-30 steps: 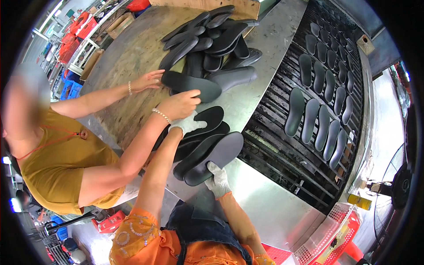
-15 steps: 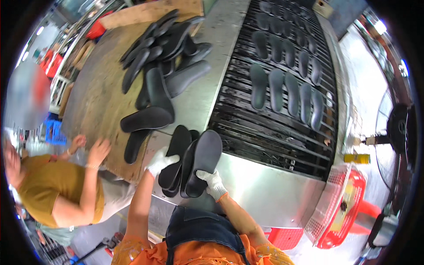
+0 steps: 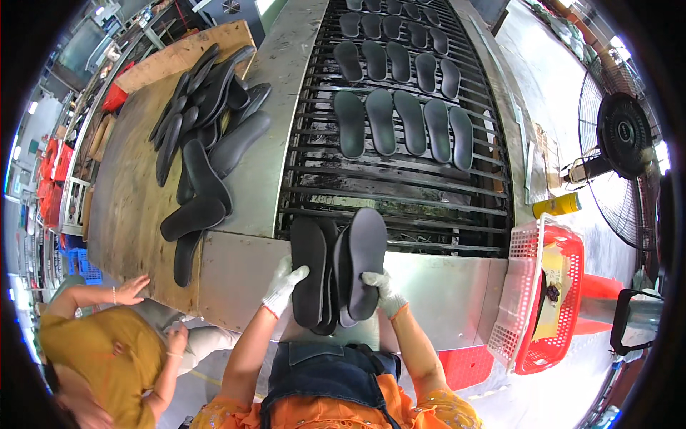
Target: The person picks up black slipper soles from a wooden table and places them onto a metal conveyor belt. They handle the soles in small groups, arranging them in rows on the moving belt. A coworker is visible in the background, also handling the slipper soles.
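Between my two white-gloved hands stands a bunch of black insoles [image 3: 367, 250], toes away from me and slightly fanned. My left hand [image 3: 284, 284] grips the bunch at its left side, thumb across the outermost insole [image 3: 309, 272]. On the opposite side my right hand [image 3: 384, 292] is closed round the rightmost insoles, thumb on the face. The inner insoles overlap, so part of them is hidden. Just beyond, rows of dark insoles [image 3: 409, 121] lie on the slatted black conveyor [image 3: 343, 187]. A loose heap of insoles [image 3: 207, 171] covers part of the wooden board [image 3: 128, 179] at left.
The metal table edge [image 3: 236, 268] runs in front of me. A red and white plastic basket [image 3: 525, 300] stands at right, near a yellow can [image 3: 557, 206] and a black fan [image 3: 624, 136]. A co-worker in a mustard shirt [image 3: 107, 343] is close at left.
The view has swung, so the conveyor sits more squarely ahead. My hands have brought the insole bunch more upright, before the conveyor's near end. The co-worker's arms have shifted.
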A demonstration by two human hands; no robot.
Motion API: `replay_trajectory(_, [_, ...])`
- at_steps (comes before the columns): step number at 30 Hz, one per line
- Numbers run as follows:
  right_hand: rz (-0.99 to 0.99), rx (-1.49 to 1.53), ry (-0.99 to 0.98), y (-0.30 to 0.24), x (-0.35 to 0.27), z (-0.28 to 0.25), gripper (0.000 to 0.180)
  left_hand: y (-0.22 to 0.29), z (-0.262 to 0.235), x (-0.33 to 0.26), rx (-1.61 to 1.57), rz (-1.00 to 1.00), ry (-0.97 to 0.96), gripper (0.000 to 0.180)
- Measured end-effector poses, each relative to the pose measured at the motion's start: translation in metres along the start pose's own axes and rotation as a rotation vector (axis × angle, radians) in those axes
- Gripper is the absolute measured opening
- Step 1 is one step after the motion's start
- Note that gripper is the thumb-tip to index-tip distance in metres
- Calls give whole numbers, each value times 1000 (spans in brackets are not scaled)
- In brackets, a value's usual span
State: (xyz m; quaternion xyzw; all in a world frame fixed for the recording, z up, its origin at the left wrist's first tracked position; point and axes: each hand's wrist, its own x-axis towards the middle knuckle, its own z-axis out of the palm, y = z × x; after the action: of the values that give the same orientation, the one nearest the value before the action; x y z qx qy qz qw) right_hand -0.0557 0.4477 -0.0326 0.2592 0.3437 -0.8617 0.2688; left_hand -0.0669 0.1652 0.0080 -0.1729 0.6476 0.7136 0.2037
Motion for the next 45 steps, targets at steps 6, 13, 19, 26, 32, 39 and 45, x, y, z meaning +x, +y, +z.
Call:
replay_trajectory(6, [-116, -24, -34, -107, 22, -42, 57, 40, 87, 74, -91, 87, -102, 56])
replay_trajectory(13, [-161, -133, 81, -228, 59, -49, 43, 55, 146, 181, -78, 98, -47, 51])
replay_trajectory(19, [-275, -260, 348, -237, 74, -102, 34, 53, 157, 208, -52, 36, 104, 39])
replay_trajectory(26, [-362, -243, 465, -229, 66, -137, 26, 53, 132, 221, 122, 113, 127, 38])
replay_trajectory(32, [-396, -192, 512, -223, 67, -140, 27, 55, 116, 234, 360, 133, 165, 42])
replay_trajectory(39, [-548, -356, 624, -238, 67, -141, 24, 39, 108, 240, 231, 122, 140, 39])
replay_trajectory(45, [-469, -929, 988, -248, 48, -167, 36, 46, 112, 239, 293, 100, 156, 28])
